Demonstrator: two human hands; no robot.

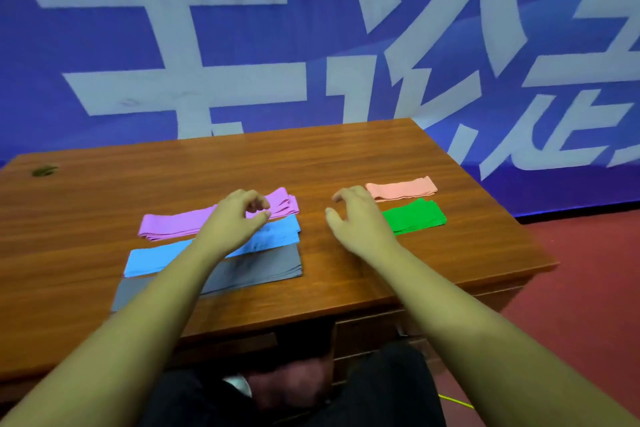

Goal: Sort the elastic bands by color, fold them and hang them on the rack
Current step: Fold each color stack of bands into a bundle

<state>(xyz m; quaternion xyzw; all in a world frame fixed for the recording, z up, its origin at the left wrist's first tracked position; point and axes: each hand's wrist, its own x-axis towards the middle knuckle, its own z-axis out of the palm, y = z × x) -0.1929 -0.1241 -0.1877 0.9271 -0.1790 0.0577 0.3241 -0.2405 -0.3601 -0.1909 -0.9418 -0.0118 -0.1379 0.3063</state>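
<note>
Folded elastic bands lie in colour stacks on the wooden desk (104, 191). On the left, from far to near, are a purple stack (173, 224), a blue stack (156, 258) and a grey stack (256, 269). On the right lie a pink stack (403, 188) and, nearer, a green stack (415, 217). My left hand (235, 218) hovers over the purple and blue stacks with fingers curled and nothing in them. My right hand (360, 218) hovers just left of the green stack, fingers apart and empty. No rack is in view.
A blue banner (311, 28) with large white characters stands right behind the desk. Red floor (588, 288) lies to the right of the desk. A dark mark (44, 170) sits at the desk's far left corner. My legs are under the front edge.
</note>
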